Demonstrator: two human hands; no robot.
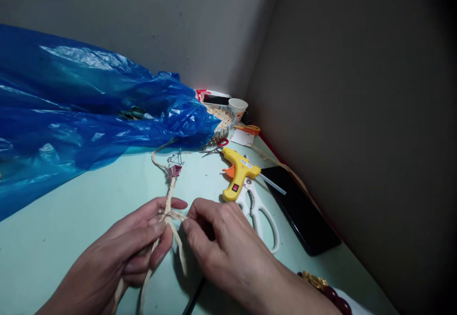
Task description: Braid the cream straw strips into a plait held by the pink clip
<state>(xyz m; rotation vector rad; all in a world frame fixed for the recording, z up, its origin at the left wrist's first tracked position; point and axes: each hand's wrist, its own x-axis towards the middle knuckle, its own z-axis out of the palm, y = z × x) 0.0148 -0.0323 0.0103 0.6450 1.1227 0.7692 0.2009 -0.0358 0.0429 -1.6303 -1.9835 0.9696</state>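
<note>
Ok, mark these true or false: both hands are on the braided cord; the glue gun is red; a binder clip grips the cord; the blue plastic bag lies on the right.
1. Both hands, left hand and right hand, pinch the pale braided straw cord. True.
2. The plastic glue gun is red. False: yellow.
3. A small metal binder clip grips the cord. True.
4. The crinkled blue plastic bag lies on the right. False: on the left.

On the desk (71,224), the plastic bag (78,110) is lying at the left rear. The glue gun (238,172) is resting right of the braided cord (170,196), overlapping the shears (260,215); the paper cup (237,107) is standing behind, in the corner.
</note>
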